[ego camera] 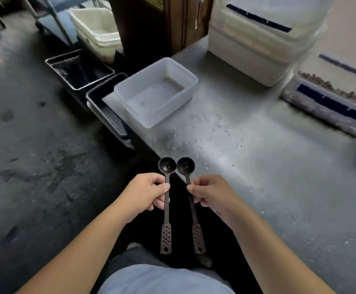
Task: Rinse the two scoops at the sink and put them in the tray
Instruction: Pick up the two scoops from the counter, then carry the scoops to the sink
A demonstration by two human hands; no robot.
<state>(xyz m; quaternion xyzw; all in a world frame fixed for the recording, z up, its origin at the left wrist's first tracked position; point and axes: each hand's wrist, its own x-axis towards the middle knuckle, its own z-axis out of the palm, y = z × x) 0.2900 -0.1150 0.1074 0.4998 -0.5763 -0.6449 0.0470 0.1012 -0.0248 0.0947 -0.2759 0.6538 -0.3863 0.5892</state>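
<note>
Low in the middle of the frame, the left hand [146, 193] pinches the stem of 1 dark scoop [167, 200] between thumb and fingers, and the right hand [212, 196] is closed the same way on the second scoop [191, 200]. Both are held upright and side by side, bowls up and nearly touching, perforated handle ends hanging below the hands. Gripping mid-stem keeps the bowls facing the camera, which looks like a way to check them or show them as a pair.

They hang over the near corner of the grey desk [268, 166], not resting on it. Water droplets [219, 132] dot the desk just above the bowls, so the scoops may well be wet, though no sink is visible here.

The clear plastic tray [185, 78] sits empty at upper centre, at the desk's left edge, well apart from the scoops. Its open top faces up, ready to receive them. Dark metal pans [54, 61] lie lower down at upper left.
</note>
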